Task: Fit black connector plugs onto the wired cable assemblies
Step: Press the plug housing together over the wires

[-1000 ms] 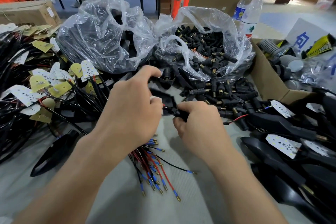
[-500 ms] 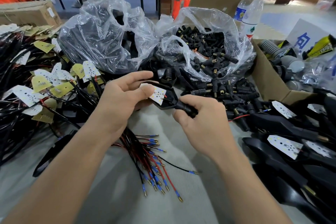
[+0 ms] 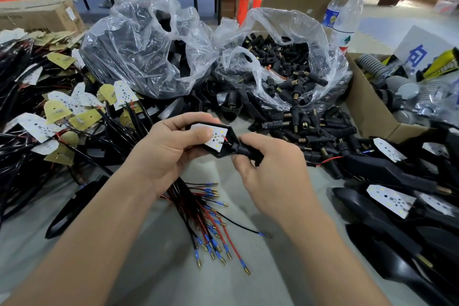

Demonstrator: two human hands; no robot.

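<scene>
My left hand [image 3: 169, 149] grips a black housing [image 3: 229, 134] with a white LED board [image 3: 218, 137] seated in it, thumb pressing the board. My right hand [image 3: 270, 169] curls round the black connector plug [image 3: 246, 150] at the housing's narrow end. Loose black plugs [image 3: 310, 131] lie in a heap just behind my right hand. More plugs fill the open clear bag [image 3: 285, 64]. Red and black wires with blue-sleeved brass tips [image 3: 213, 236] fan out on the table below my hands.
A pile of wired LED boards [image 3: 62, 112] covers the left. A second clear bag [image 3: 149, 49] of black parts stands behind. Assembled black housings [image 3: 387, 196] lie at right beside a cardboard box [image 3: 367, 112]. Two bottles [image 3: 345, 20] stand at the back.
My left hand turned over, bringing the housing face-up so the white board shows. My right hand shifted slightly right and stays on the plug end.
</scene>
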